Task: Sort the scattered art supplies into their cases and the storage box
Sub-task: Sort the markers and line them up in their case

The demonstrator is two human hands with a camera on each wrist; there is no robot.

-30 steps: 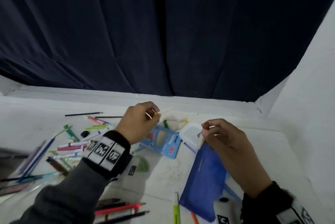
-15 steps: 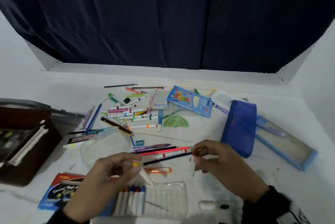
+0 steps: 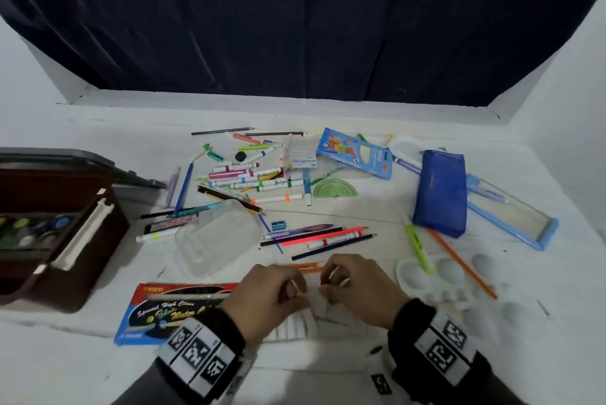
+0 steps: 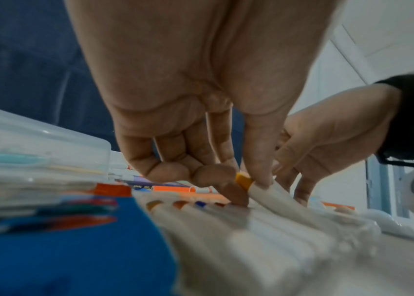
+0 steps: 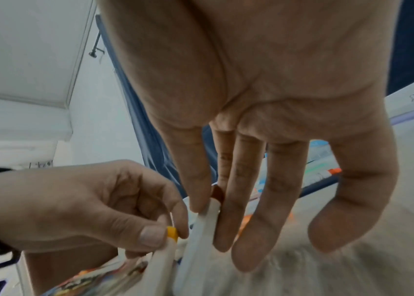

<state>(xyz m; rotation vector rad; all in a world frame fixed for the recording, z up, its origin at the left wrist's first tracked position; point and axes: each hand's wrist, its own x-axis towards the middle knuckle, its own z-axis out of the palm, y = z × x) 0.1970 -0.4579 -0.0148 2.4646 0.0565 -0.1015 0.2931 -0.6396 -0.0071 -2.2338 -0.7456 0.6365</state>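
Item: paint tubes, white, colour-capped, being returned to clear tray [image 3: 331, 322] at the near table edge, just right of the red-and-blue sleeve [image 3: 170, 309].

Left hand [image 3: 267, 298]: thumb and forefinger pinched on the yellow-capped tube [image 4: 264, 190] at its cap end, tube slanting down toward the row of tubes [image 4: 201, 212] already lying in the tray.

Right hand [image 3: 359, 290]: thumb and fingers closed on the brown-capped tube [image 5: 206, 218] just below the cap, other fingers hanging straight.

Handling (a judgement, not observed): light, thin-walled and soft in the body, likely to dent or ooze if squeezed mid-length; the stiff shoulder near the cap appeared the safer hold. Smooth, so a firm pinch was wanted.

Elsewhere: scattered markers [image 3: 259, 181], blue pouch [image 3: 441, 191], brown storage box [image 3: 55, 227] at far left.
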